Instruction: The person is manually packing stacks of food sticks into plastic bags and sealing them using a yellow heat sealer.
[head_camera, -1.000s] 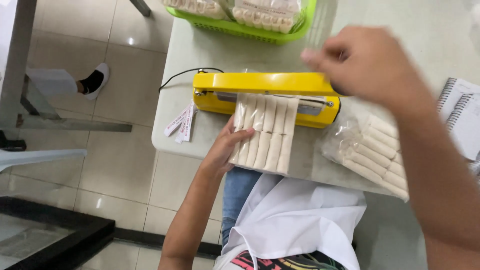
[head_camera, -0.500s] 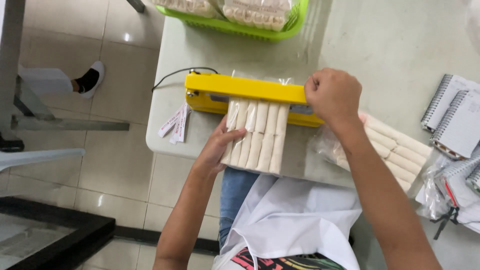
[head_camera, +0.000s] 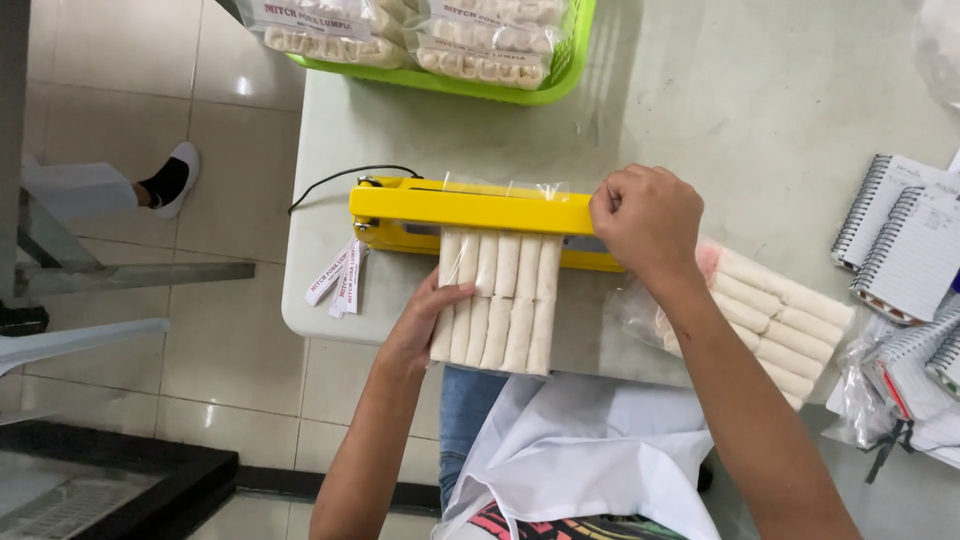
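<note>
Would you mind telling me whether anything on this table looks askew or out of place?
Mostly tidy. The second pack of rolls lies slanted beside the yellow sealer, partly under the right hand. The pack in the sealer sits square, steadied by the left hand.

Sealer (head_camera: 470, 208) on the table (head_camera: 760, 110); a roll pack (head_camera: 497, 300) under its bar, basket (head_camera: 560, 80) behind, second pack (head_camera: 770, 315) and notebooks (head_camera: 905, 250) right.

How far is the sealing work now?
Done: sealed packs lie in the green basket. In hand: the right hand presses the yellow heat sealer shut on a bag of rolls, which the left hand steadies. Left: another bag waits beside.
</note>
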